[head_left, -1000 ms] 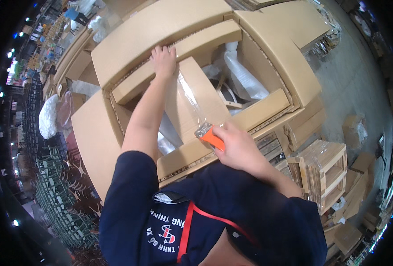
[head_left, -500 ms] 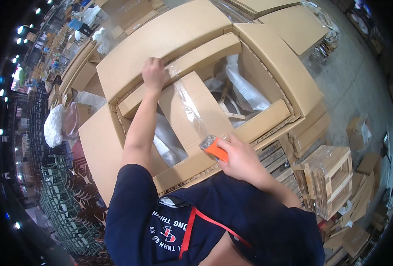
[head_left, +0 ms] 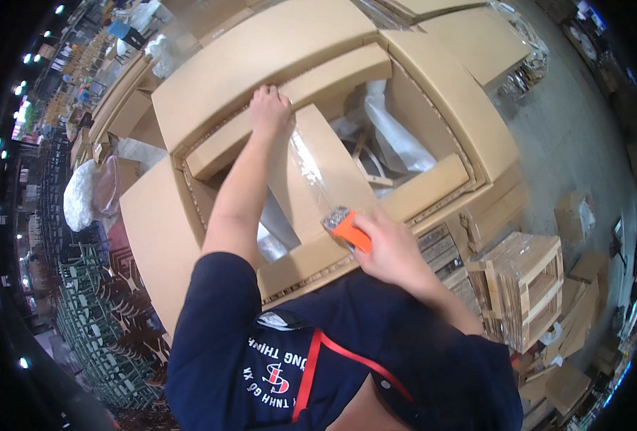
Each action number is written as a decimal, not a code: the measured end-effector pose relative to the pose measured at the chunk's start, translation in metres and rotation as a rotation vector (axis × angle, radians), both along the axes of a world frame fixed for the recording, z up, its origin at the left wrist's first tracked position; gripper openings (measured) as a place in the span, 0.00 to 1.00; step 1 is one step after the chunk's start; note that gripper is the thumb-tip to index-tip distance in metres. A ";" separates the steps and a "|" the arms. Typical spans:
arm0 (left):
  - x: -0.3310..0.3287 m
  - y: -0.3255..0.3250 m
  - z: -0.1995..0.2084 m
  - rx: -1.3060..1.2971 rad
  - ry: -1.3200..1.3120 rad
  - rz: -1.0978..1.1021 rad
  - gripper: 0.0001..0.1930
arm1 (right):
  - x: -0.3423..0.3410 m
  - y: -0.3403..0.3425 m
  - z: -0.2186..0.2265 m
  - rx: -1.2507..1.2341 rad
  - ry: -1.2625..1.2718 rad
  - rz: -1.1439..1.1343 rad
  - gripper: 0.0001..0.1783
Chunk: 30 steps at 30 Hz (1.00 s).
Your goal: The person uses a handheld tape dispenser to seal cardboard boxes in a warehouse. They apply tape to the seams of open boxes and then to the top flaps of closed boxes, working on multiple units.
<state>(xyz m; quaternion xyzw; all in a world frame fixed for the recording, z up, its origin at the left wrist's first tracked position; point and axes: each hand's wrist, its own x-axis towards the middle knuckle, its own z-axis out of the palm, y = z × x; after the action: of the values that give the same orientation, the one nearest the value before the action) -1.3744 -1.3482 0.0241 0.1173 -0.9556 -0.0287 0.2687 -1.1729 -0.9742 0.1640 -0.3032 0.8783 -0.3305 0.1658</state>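
My right hand is closed around an orange tape dispenser at the near side of an open cardboard box. A clear strip of tape runs from the dispenser over a cardboard panel toward the far side. My left hand rests on the far cardboard bar, fingers laid over it at the tape's far end. On either side of the panel, openings show wrapped contents: a foam-covered piece and wooden parts on the right.
Large box flaps spread outward around the opening. Bundled wooden frames stand at the right, near flattened cardboard. Stacked green metal frames and a white plastic bundle are at the left.
My left hand has come down onto the far bar and shifted slightly right, pressing at the tape's end. My right hand keeps the dispenser near the close edge, tilted a little differently.
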 end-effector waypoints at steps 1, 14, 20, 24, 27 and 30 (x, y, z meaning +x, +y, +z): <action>-0.003 0.001 0.006 0.052 -0.166 0.010 0.21 | 0.004 0.003 -0.001 -0.003 -0.007 -0.008 0.25; 0.135 0.123 -0.007 0.378 -0.567 -0.317 0.38 | 0.020 0.006 -0.004 -0.002 0.069 -0.105 0.23; 0.174 0.132 -0.026 0.292 -0.398 -0.307 0.39 | 0.038 -0.012 0.024 0.160 0.068 -0.043 0.21; 0.178 0.123 -0.029 0.242 -0.393 -0.274 0.40 | 0.070 0.009 0.067 0.371 -0.095 -0.081 0.22; 0.175 0.147 -0.013 0.234 -0.621 -0.306 0.41 | 0.069 0.000 0.069 0.428 -0.074 -0.076 0.25; 0.195 0.175 0.032 0.475 -0.739 -0.653 0.42 | 0.071 -0.003 0.066 0.474 -0.093 -0.137 0.26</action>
<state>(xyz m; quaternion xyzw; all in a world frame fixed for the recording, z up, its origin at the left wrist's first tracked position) -1.1797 -1.1733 0.0560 -0.1256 -0.9404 -0.2825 -0.1417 -1.1019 -0.9771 0.2298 -0.1802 0.9411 -0.1391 0.2498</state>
